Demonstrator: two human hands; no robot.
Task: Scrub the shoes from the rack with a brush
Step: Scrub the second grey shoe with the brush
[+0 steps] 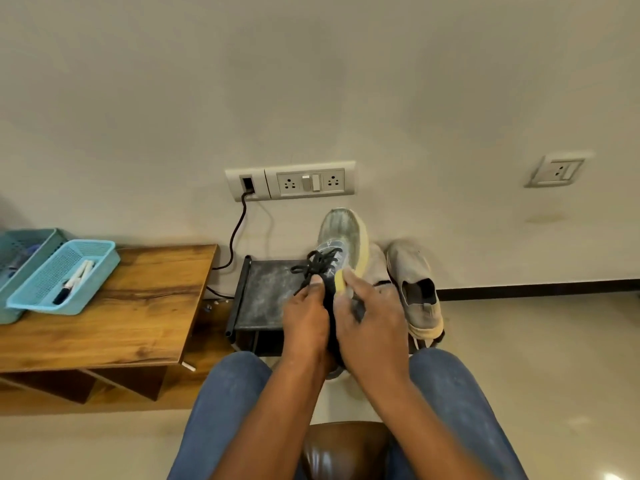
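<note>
A grey sneaker [341,237] with a yellow sole and black laces points away from me, toe up, above the small black shoe rack [266,292]. My left hand [306,318] grips its heel end from the left, thumb near the laces. My right hand [370,327] holds a small brush [341,282] with a yellowish head and dark handle against the shoe's right side near the collar. Much of the brush is hidden by my fingers. A pair of beige slip-on shoes [415,289] sits on the rack's right part.
A low wooden table [114,313] stands to the left with two blue plastic baskets [65,275], one holding markers. A black cable [235,233] runs from the wall socket panel [291,181] down behind the rack. My knees in blue jeans and a brown stool are below.
</note>
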